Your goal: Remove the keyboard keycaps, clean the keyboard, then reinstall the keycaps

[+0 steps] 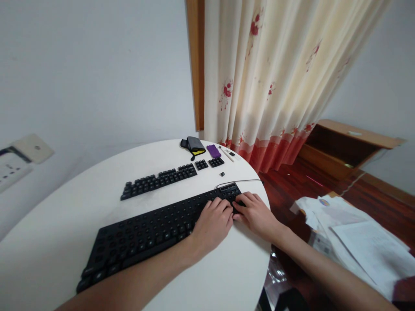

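A black keyboard (145,235) lies slantwise on the round white table (65,224). Both my hands rest on its right end. My left hand (212,222) lies knuckles up with its fingers curled onto the keys. My right hand (254,211) sits beside it at the keyboard's right edge, fingertips bent together on a key there; what they pinch, if anything, is too small to name. Behind the keyboard lie rows of loose black keycaps (158,179), laid out in the keyboard's pattern, plus two small keycap groups (209,163).
At the table's far edge lie a grey and yellow pouch (194,146), a purple object (213,150), a white stick-like tool (226,154) and one single keycap (222,174). A cable (240,181) runs from the keyboard. A curtain (275,77), a wooden shelf (343,147) and papers (356,237) stand right.
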The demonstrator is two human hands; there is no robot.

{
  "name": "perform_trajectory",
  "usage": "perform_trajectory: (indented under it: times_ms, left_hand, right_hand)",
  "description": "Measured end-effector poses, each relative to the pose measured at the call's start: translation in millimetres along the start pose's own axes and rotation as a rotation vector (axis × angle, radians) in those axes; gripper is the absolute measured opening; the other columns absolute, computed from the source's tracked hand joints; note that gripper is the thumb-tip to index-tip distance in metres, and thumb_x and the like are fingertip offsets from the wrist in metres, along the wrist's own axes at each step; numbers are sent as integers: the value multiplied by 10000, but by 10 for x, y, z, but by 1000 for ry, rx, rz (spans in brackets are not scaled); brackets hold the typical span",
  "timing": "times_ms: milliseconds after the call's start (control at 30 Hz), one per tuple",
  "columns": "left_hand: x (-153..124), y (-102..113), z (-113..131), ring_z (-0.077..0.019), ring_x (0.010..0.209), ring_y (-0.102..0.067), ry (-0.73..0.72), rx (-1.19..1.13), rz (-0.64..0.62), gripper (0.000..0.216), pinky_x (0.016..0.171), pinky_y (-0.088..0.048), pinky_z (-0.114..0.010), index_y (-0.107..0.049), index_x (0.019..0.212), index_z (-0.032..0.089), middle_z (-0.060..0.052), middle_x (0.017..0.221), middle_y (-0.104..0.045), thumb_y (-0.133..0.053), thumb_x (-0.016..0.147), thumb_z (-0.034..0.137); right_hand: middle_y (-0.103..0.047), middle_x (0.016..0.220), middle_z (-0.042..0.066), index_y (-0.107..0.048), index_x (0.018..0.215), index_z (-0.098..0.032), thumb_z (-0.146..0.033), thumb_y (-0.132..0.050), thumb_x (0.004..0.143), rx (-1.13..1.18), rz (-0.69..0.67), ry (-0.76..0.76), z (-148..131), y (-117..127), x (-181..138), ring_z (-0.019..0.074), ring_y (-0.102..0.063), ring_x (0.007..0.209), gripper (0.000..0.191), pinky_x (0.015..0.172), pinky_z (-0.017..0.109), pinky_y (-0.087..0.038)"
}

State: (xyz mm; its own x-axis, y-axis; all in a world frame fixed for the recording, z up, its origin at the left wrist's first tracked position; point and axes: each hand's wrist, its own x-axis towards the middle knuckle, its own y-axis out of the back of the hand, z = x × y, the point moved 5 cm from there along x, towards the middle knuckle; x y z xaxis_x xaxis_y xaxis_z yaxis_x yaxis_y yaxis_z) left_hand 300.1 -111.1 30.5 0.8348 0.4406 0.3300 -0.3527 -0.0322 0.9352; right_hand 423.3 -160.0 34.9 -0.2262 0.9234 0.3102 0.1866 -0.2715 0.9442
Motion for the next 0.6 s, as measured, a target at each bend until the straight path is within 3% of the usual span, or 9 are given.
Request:
perform_trajectory:
  times_ms: [100, 200, 267, 333, 433, 600]
  left_hand:
    - [0, 5, 2, -229, 987, -517, -1, 6, 5, 165, 845, -411, -386, -653, 979, 188, -56, 998, -627, -491, 960, 214]
    - [1, 10, 4, -230, 985, -518, -5, 20, 6, 182, 841, -411, -389, -649, 986, 185, -59, 998, -629, -468, 966, 204]
    - [2, 11, 11, -234, 997, -519, -18, 32, 2, 182, 845, -412, -390, -643, 1005, 182, -64, 1019, -630, -466, 963, 195]
    - [3, 12, 20, -240, 1011, -519, -32, 48, -3, 190, 850, -412, -395, -634, 1038, 176, -72, 1041, -630, -460, 963, 193]
    - [2, 13, 28, -247, 1024, -519, -30, 63, -3, 215, 861, -412, -400, -612, 1121, 173, -81, 1071, -633, -475, 958, 202]
    - [-15, 12, 48, -255, 1071, -505, -39, 56, -8, 329, 888, -412, -399, -546, 1273, 208, -84, 1180, -605, -506, 960, 301]
  right_hand:
    - [-649, 1055, 111, -731, 1027, -213, -355, -552, 945, 90, 34, -29, 82, -2, 58, 260, -540, 996, 242, 838, 404, -439]
    - [-672, 980, 80, -735, 904, -209, -289, -509, 969, 237, 176, -155, 317, 9, 240, 213, -573, 931, 249, 837, 350, -452]
    - [-687, 987, 73, -718, 980, -193, -257, -548, 943, 254, 238, -259, 498, -22, 451, 209, -590, 947, 186, 880, 342, -445]
    - [-696, 1021, 72, -701, 1041, -182, -210, -562, 917, 232, 189, -361, 656, -125, 711, 193, -610, 922, 189, 873, 322, -446]
    - [-706, 1016, 88, -700, 1064, -179, -193, -604, 872, 217, 138, -390, 793, -285, 1086, 191, -628, 851, 215, 808, 313, -457]
    - [-720, 918, 77, -741, 947, -173, -75, -689, 728, 210, 26, -304, 884, -479, 1442, 194, -636, 810, 245, 761, 277, -447]
